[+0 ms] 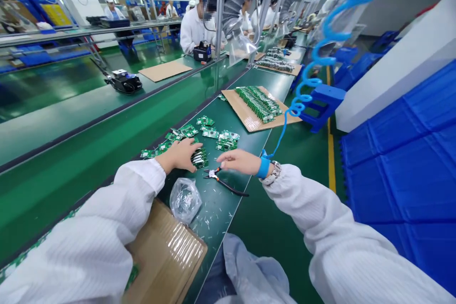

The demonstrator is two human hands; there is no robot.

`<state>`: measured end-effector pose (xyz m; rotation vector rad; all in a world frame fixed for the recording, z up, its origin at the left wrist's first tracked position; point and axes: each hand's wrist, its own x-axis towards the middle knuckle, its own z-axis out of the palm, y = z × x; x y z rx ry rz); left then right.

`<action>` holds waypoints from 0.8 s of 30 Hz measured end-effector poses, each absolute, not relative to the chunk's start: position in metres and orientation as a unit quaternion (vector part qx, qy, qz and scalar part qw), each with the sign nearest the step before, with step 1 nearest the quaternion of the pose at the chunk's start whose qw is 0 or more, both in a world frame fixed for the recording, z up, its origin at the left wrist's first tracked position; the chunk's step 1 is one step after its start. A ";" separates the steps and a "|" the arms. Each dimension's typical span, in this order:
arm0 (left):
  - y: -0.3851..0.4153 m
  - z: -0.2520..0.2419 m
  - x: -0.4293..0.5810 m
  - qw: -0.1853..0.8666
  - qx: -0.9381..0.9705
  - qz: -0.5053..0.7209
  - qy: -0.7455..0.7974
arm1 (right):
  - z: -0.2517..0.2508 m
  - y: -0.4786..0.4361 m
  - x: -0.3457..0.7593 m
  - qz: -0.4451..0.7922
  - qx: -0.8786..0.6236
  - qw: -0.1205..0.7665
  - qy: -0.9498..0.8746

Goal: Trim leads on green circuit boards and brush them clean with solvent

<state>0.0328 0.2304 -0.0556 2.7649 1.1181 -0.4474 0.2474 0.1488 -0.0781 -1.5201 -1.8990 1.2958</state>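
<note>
My left hand (180,154) is curled around a small row of green circuit boards (200,158), thumb on the near side and fingers over the far side. To its right, my right hand (239,161) has its fingers stretched out and nothing visible in it. Just under those fingers lie diagonal cutters (223,181) with dark handles and orange marks, jaws toward the left. More loose circuit boards (227,140) are scattered beyond both hands. Close to my left wrist is a clear plastic bag (185,200) with small clippings in it.
Clippings litter the green bench (218,216). Cardboard (171,251) lies nearest me; farther off, another cardboard sheet (254,123) bears rows of circuit boards (258,102). A coiled blue cord (302,97) runs to my right wristband (264,166). A co-worker (195,28) sits across the line.
</note>
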 end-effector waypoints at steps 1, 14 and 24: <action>0.226 -0.046 0.028 0.064 0.914 -0.141 0.376 | -0.078 0.153 0.241 0.428 -0.542 0.190 -0.698; 0.037 0.075 -0.134 0.074 0.783 -0.057 0.615 | -0.109 0.182 0.191 0.067 -0.448 0.036 -0.891; -0.121 0.019 -0.167 0.115 0.694 0.040 0.710 | -0.117 0.195 0.190 -0.009 -0.447 -0.007 -0.895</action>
